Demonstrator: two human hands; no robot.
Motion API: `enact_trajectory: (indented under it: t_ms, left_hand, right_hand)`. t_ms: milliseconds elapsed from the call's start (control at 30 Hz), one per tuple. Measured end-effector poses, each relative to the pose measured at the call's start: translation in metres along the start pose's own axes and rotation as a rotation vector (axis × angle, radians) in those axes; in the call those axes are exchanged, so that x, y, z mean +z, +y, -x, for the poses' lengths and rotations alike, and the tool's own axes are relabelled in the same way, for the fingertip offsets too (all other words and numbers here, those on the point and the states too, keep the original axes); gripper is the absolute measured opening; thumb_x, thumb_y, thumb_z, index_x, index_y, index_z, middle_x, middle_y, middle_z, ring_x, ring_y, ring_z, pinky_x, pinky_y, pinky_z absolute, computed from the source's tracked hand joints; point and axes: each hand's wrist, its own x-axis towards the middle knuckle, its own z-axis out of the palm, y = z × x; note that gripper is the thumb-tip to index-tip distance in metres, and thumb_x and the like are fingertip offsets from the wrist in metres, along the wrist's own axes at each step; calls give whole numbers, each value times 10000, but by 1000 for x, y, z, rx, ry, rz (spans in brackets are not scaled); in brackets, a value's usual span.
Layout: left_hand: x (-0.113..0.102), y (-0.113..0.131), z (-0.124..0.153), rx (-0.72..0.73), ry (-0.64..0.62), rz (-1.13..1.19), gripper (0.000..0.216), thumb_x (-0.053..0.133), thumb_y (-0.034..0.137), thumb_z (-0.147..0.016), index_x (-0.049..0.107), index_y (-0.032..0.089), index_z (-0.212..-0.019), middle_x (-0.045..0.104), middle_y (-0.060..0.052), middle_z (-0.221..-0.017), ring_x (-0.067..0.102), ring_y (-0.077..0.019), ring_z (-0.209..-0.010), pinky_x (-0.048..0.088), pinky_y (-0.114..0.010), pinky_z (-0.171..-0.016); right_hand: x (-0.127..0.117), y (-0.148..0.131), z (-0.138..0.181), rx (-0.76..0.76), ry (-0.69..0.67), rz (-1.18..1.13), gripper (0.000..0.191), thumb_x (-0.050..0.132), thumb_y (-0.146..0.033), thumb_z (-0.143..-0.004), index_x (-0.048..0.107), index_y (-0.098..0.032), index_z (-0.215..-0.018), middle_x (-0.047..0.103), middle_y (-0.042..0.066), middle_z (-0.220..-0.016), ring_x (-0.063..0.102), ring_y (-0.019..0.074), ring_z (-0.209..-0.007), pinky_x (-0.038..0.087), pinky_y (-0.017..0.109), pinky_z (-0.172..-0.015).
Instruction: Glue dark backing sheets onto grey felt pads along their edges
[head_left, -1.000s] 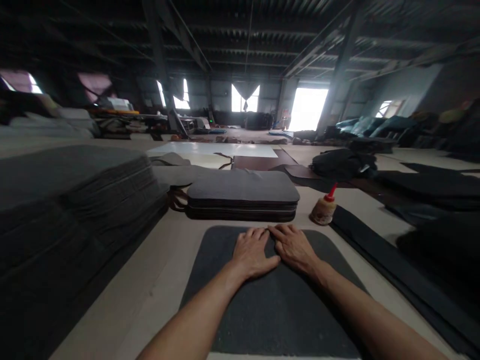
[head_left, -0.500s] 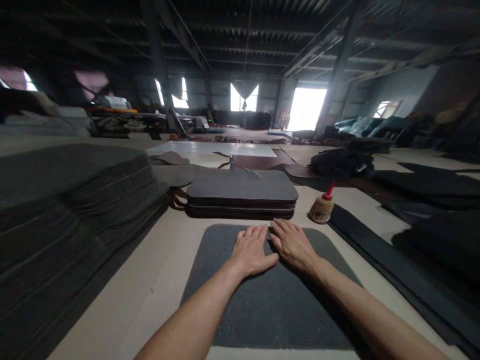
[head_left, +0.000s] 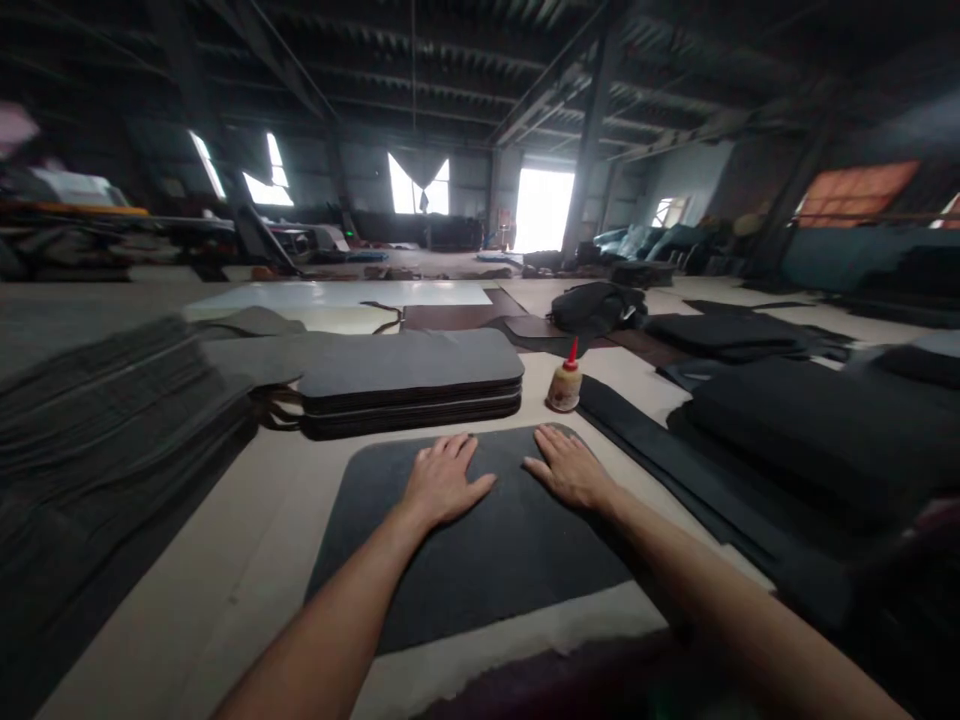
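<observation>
A dark grey felt pad (head_left: 457,560) with rounded corners lies flat on the tan work surface (head_left: 247,560) in front of me. My left hand (head_left: 442,485) rests palm down on the pad near its far edge, fingers spread. My right hand (head_left: 566,470) lies flat on the pad's far right part, a hand's width from the left. Neither hand holds anything. Just beyond the pad sits a low stack of similar pads (head_left: 409,385). A small glue bottle with a red nozzle (head_left: 564,385) stands upright beyond my right hand.
A tall pile of grey sheets (head_left: 97,420) fills the left side. Dark felt strips and thicker dark pads (head_left: 780,420) lie to the right. A black bag (head_left: 596,305) sits farther back. Behind is a dim hall with bright windows.
My hands, touching side by side before, have slid apart on the pad, the right one toward its right edge. The view has turned to the right.
</observation>
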Motion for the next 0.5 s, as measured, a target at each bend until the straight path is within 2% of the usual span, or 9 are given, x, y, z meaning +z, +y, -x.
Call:
enact_trajectory:
  t_ms: [133,200,267,333,400,500]
  left_hand:
    - [-5,-1,0,7,21,5,552,535,586,-906,584,215,-1311,505,-95,-1462,452,-304,-1330,422,-476,-1064]
    - [-10,2,3,15,36,2,469,543,545,-919,629,197,-1222,528,-101,-1408,488,-282,-1281,437,-431,-1046]
    - [-16,7,9,33,41,-11,376,516,477,-949,657,183,-1137,569,-111,-1313,519,-274,-1224,436,-420,-1037]
    - [-22,10,22,55,23,-29,315,466,401,-977,673,183,-1068,607,-115,-1210,547,-276,-1168,439,-431,-1022]
    - [-28,8,44,74,-6,-40,307,437,363,-987,671,189,-1086,623,-110,-1188,568,-268,-1139,450,-424,-1009]
    - [-36,-6,87,78,-50,-52,405,429,413,-995,585,206,-1306,562,-95,-1391,503,-265,-1289,402,-428,-1099]
  right_hand:
    - [-1,20,22,84,32,27,740,290,-596,-1029,346,-57,-1531,290,178,-1587,229,285,-1485,224,521,-1199]
    - [-5,24,32,111,59,40,684,320,-541,-1038,374,-48,-1510,310,198,-1575,232,309,-1481,185,576,-1194]
    - [-10,26,43,96,131,71,600,367,-454,-1039,419,-47,-1476,320,213,-1567,226,333,-1478,122,618,-1192]
    - [-15,25,59,10,215,76,545,391,-392,-1030,452,-57,-1455,332,211,-1562,246,329,-1471,135,593,-1204]
    - [-16,22,77,-125,224,33,558,384,-404,-1030,445,-67,-1471,337,194,-1565,273,304,-1465,218,514,-1213]
    - [-12,18,104,-233,91,-17,621,340,-495,-1037,389,-114,-1525,305,134,-1592,257,285,-1476,254,496,-1211]
